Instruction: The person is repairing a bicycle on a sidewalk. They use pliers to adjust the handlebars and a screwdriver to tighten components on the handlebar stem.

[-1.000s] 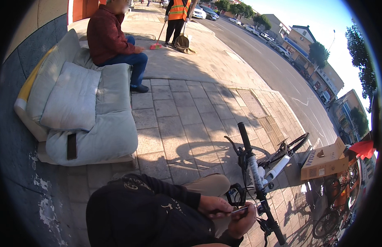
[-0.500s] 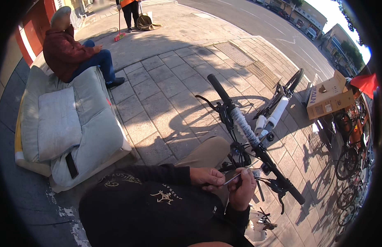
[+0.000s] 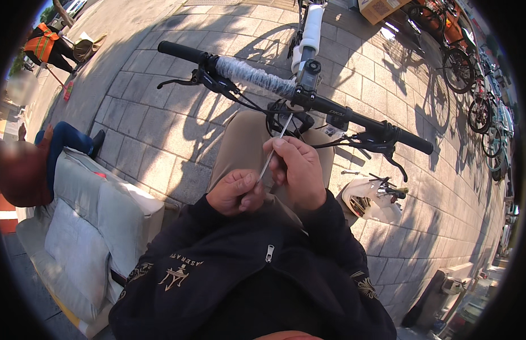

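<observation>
A thin, straight, silvery-white rod-like piece (image 3: 266,165) slants up between my hands, its far end reaching close under the handlebar; I cannot tell its exact kind. My left hand (image 3: 234,191) pinches its lower end. Above and to the right, my right hand (image 3: 301,173) is closed on the middle of it with thumb and fingers. Both hands are over my lap. Just beyond them stands a bicycle, its black handlebar (image 3: 330,107) partly wrapped in clear plastic (image 3: 254,75). White foam (image 3: 309,34) covers its frame tube. Dark cables hang below the bar.
On the right, a cut-open white tub (image 3: 372,199) holds tools. A worn pale sofa (image 3: 81,226) stands at left, beside a seated person (image 3: 24,164). Farther off, a person in an orange vest (image 3: 41,45) has a broom. A cardboard box (image 3: 379,8) and parked bicycles (image 3: 460,71) stand far right.
My view has swung to the right and down, so the bicycle and hands appear nearer the middle. Both hands keep hold of the thin piece, which now slants more steeply in view.
</observation>
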`<state>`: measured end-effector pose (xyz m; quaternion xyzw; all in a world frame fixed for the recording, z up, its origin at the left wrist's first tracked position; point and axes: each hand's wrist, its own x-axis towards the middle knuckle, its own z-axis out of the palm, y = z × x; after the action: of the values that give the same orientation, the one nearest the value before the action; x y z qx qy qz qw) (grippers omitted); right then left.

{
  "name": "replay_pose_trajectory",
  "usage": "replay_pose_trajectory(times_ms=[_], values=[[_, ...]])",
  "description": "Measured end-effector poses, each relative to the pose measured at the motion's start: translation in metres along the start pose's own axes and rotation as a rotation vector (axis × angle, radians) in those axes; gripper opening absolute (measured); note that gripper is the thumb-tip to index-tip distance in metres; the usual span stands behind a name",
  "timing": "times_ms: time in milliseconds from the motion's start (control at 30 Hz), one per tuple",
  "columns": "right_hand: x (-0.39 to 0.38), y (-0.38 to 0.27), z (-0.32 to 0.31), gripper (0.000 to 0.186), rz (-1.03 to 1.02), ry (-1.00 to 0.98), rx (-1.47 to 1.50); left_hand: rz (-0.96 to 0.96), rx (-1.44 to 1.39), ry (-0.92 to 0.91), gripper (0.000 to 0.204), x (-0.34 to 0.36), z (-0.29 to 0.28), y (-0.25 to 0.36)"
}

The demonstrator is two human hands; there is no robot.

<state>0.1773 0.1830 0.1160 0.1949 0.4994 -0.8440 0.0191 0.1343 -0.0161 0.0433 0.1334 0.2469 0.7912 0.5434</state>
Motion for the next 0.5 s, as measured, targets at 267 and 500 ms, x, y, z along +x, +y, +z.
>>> replay_pose_trajectory(times_ms=[267, 500], values=[[0.017, 0.003, 0.005, 0.027, 0.005, 0.001, 0.026, 0.069, -0.085, 0.06, 0.034, 0.004, 0.007, -0.007], [0.026, 0.011, -0.009, 0.028, -0.122, 0.063, 0.045, -0.097, -0.047, 0.064, 0.036, 0.025, 0.006, -0.008]])
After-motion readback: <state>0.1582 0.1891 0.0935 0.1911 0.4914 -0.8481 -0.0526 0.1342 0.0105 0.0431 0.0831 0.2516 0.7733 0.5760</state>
